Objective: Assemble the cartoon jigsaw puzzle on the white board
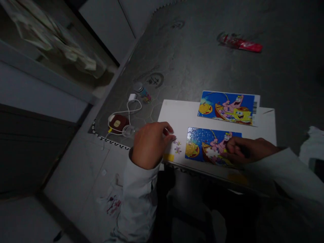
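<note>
A jigsaw puzzle (198,135) with a cartoon starfish and boat lies on a white board (181,114). It has a white gap (212,153) low in its middle. My right hand (245,150) rests over the puzzle's right part, fingers curled together; whatever they may hold is hidden. My left hand (152,143) is at the board's left side, thumb and forefinger bent with a space between them. Just beside its fingertips lie a few loose puzzle pieces (178,150). Above the puzzle is a printed picture card (225,107) with the same scene.
Left of the board are a clear bottle with a colourful label (144,93), a white charger cable (128,111) and a brown device (118,123). A red packet (246,45) lies farther back on the grey tablecloth (187,60). White crumpled material (312,143) is at right.
</note>
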